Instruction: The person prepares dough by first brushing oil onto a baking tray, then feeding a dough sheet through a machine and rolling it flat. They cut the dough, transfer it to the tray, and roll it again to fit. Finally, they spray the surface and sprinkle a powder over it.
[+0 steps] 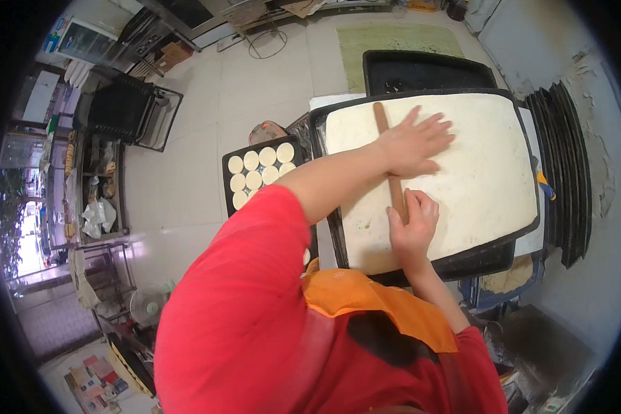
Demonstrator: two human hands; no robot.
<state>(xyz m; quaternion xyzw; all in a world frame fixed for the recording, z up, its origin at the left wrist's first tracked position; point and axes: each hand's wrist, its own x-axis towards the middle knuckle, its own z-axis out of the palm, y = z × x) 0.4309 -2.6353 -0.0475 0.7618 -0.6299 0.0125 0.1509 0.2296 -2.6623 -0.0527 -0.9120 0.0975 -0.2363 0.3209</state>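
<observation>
A wide sheet of pale dough (476,155) spreads across a black baking tray (529,155) before me. Across the dough's left part lies a slim wooden rolling pin (382,118). My right hand (416,222) grips its near end, thumb on the left side and fingers curled on the right. My left hand (419,142) is palm down with fingers spread and slightly blurred. Its wrist crosses over the pin, hiding the pin's middle; whether the palm presses on dough or pin I cannot tell.
Left of the dough, a black tray (225,178) carries several round dough pieces (253,179). Another black tray (429,72) lies beyond. Several dark trays (561,176) lean against the right wall, near a yellow-and-blue handled tool (546,185). A folding chair (119,106) stands farther left.
</observation>
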